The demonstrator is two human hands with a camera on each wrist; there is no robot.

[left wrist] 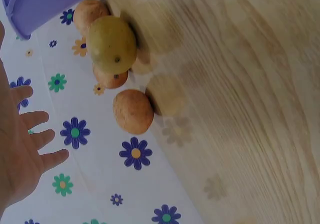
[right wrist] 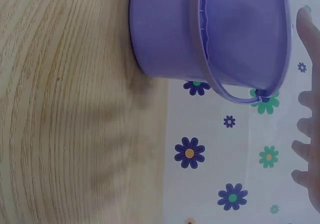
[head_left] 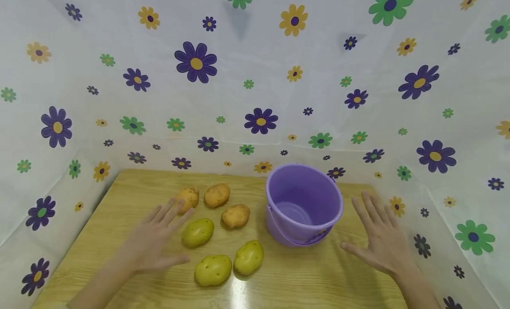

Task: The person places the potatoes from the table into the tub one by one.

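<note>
My left hand (head_left: 153, 242) hovers over the left of the table with straight, spread fingers and holds nothing. In the head view its fingertips overlap a brown potato (head_left: 189, 197). Two more brown potatoes, one at the back (head_left: 217, 195) and one nearer (head_left: 235, 216), lie to its right. Three glossy yellow-green potatoes, an upper one (head_left: 198, 233), a front one (head_left: 213, 270) and a right one (head_left: 249, 257), are nearer me. A purple bucket (head_left: 275, 225) stands upright, its handle lowered against the side. Right of it, my right hand (head_left: 380, 240) is raised, fingers spread, apart from the bucket.
The wooden table (head_left: 311, 282) has a white flowered sheet (head_left: 247, 92) rising behind it and along both sides. In the right wrist view the bucket's handle (right wrist: 220, 87) hangs over its outer wall.
</note>
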